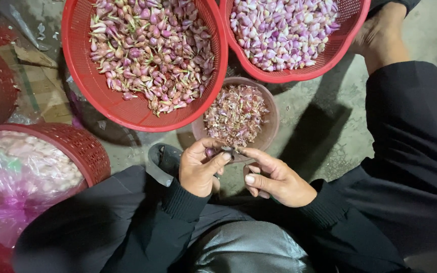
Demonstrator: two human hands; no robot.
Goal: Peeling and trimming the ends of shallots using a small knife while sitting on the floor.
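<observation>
Looking down, we list what we see.

Left hand [198, 169]: grip closed, thumb and fingers pinched on a small purple bulb [211, 151]; only a bit of it shows between the fingertips.

Right hand [276, 178]: fingers curled, fingertips meeting the left hand at the bulb; something thin and dark sits at the tips, but we cannot tell what it is or whether the grip holds it.

Bulb position: just over the near rim of the small brown bowl [271, 108], low in the middle of the view.

Bulb axis: we cannot tell which way it points; too little of it shows.

Brown bowl contents: a heap of dry purple-pink trimmings [235, 115].

Left red basket [84, 76]: untrimmed bulbs with stalks and roots on, piled in a heap.

Right red basket [350, 30]: clean, trimmed pale-purple bulbs.

Third red basket [79, 144]: at our left, holding a clear plastic bag [26, 169] of pale bulbs.

Count: three red baskets, one bowl, two hands.

Floor [324, 126]: grey concrete; all containers rest on it, the two big baskets touching above the bowl.

Foot [380, 35]: bare, beside the right basket.
</observation>
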